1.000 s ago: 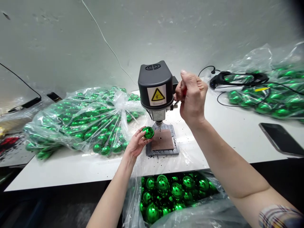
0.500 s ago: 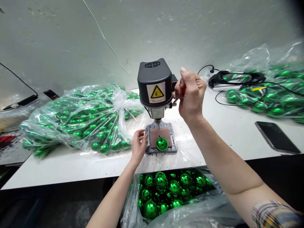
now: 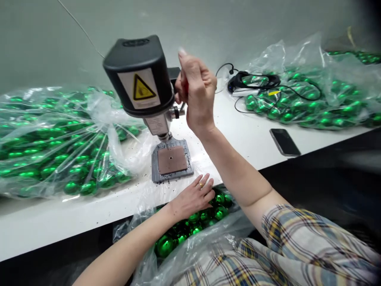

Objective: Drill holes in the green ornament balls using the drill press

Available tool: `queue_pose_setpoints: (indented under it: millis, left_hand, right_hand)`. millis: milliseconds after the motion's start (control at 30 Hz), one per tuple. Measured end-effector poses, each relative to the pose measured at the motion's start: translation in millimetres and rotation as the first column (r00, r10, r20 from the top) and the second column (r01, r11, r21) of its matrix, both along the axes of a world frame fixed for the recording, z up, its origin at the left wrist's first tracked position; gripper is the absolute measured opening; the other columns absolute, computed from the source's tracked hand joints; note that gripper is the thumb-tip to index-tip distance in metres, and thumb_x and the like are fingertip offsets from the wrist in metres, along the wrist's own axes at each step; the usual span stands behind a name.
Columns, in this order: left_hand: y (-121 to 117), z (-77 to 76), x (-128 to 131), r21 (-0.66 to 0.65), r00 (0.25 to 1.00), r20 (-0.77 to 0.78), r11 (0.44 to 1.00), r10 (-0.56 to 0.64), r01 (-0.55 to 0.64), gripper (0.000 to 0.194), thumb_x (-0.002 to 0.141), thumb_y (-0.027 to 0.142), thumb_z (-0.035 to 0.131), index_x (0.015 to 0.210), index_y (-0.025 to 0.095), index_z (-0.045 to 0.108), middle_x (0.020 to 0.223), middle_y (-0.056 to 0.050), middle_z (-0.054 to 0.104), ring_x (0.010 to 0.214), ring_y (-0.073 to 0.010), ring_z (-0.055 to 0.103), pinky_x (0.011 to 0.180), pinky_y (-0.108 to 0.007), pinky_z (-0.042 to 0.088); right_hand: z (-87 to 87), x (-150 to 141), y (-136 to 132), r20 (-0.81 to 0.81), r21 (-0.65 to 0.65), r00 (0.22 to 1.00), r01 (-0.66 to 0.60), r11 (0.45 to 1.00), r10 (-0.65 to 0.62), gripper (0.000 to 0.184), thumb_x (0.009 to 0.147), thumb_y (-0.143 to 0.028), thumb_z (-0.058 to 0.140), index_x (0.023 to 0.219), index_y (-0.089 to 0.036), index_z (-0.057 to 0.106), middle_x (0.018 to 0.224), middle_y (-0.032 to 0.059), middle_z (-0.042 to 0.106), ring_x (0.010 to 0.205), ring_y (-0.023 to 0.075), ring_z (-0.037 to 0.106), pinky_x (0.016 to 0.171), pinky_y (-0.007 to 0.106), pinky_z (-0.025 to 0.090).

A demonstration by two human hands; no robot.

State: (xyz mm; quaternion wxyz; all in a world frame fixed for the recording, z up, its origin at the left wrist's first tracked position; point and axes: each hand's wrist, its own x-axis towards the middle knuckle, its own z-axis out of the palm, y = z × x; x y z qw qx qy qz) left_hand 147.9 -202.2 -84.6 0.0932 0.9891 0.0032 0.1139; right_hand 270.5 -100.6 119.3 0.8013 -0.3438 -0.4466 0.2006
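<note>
My right hand (image 3: 199, 93) is wrapped round the red-knobbed lever of a small black bench drill press (image 3: 138, 75) with a yellow warning label. Below the drill's chuck, a brown square pad (image 3: 175, 163) with a hole in its middle lies on the grey base plate (image 3: 156, 174), dark shavings around it. My left hand (image 3: 193, 198), a ring on one finger, reaches palm down over the shiny green balls (image 3: 165, 246) in an open plastic bag at the table's front edge. Its fingers are stretched and slightly apart; its palm side is hidden.
A tied clear bag of green balls (image 3: 53, 139) lies left of the drill. More bagged green balls (image 3: 336, 103) lie at the right, with a black headband-like device (image 3: 253, 80) and cables. A phone (image 3: 285, 142) rests near the table edge.
My left hand has moved from beside the base plate to above the open bag. The green cup-shaped piece has left the pad. My right hand stays on the lever; the view has turned right.
</note>
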Motion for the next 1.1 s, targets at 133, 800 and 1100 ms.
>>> queue_pose_setpoints:
  millis: [133,800,1100]
  left_hand:
    - [-18.4,5.6,14.0,-0.019,0.985,-0.071,0.987,-0.159,0.158,0.040,0.095,0.022,0.059,0.134,0.020,0.053,0.124,-0.016,0.065,0.110,-0.0280,0.061,0.091,-0.041,0.047]
    - [34.0,58.1,-76.5,-0.962,0.691,-0.119,-0.256,0.713,0.099,0.059,0.076,0.028,0.083,0.127,0.023,0.053,0.118,-0.008,0.070,0.093,-0.0218,0.073,0.085,-0.037,0.058]
    - [68.5,47.0,-86.0,-0.888,0.525,-0.179,-0.367,0.832,0.279,0.052,0.072,0.038,0.088,0.114,0.020,0.062,0.112,-0.007,0.071,0.100,-0.0210,0.071,0.094,-0.039,0.058]
  right_hand:
    - [4.6,0.2,-4.9,0.039,-0.041,0.999,-0.029,0.999,0.031,0.052,0.061,-0.075,0.034,0.063,-0.023,0.030,0.050,-0.0093,0.027,0.041,0.0026,0.024,0.039,0.023,0.030]
    - [-3.7,-0.3,-3.9,-0.020,0.091,0.998,-0.062,0.994,0.064,0.060,0.083,-0.074,0.052,0.059,-0.023,0.031,0.050,-0.0058,0.028,0.043,0.0053,0.031,0.039,0.025,0.028]
    - [-3.6,-1.0,-3.3,-0.051,0.094,0.996,-0.067,0.993,0.072,0.057,0.084,-0.064,0.062,0.057,-0.022,0.033,0.049,-0.0062,0.028,0.042,0.0046,0.033,0.037,0.022,0.028]
